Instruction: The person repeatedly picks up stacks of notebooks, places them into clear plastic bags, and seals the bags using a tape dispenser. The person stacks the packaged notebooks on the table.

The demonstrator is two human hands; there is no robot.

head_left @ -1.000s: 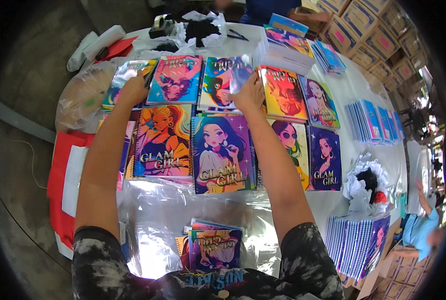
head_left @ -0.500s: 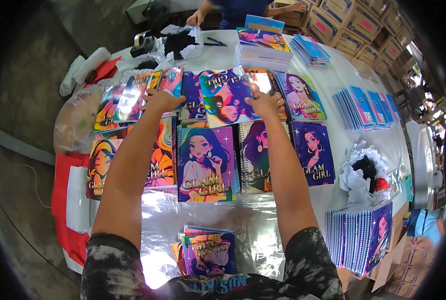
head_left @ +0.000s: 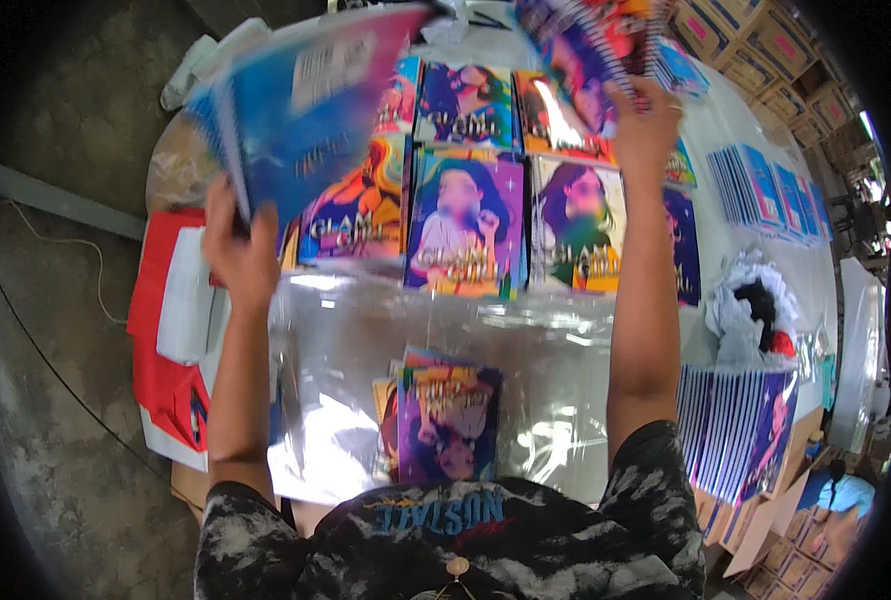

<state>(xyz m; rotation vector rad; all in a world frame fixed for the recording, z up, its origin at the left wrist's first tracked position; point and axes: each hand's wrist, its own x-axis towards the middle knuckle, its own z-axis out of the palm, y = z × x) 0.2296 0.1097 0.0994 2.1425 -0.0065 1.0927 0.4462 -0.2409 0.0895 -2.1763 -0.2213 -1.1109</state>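
Note:
My left hand (head_left: 238, 245) is closed on the lower corner of some notebooks (head_left: 311, 120), raised and tilted with a blue and pink back cover toward me; motion blurs them. Farther right, my right hand (head_left: 649, 130) grips spiral notebooks (head_left: 581, 70) by their lower edge, their bright illustrated covers partly cut off by the frame's top. Beneath and between the hands, rows of illustrated notebooks (head_left: 464, 225) lie on the table, several of them overlapped by my right forearm. Close to my body sits a small stack of notebooks (head_left: 451, 425) on clear plastic sheeting (head_left: 336, 330).
At the right stand blue notebooks (head_left: 766, 195) in a row, crumpled white paper (head_left: 751, 300) with black and red bits, and a packed row of spiral notebooks (head_left: 731, 430). Red material (head_left: 166, 280) and a white roll (head_left: 184, 300) line the left edge. Cartons (head_left: 756, 50) are stacked beyond.
Both hands have lifted notebooks off the upper row and moved apart. The left bunch now shows its blue back. The view has shifted, so the table appears higher.

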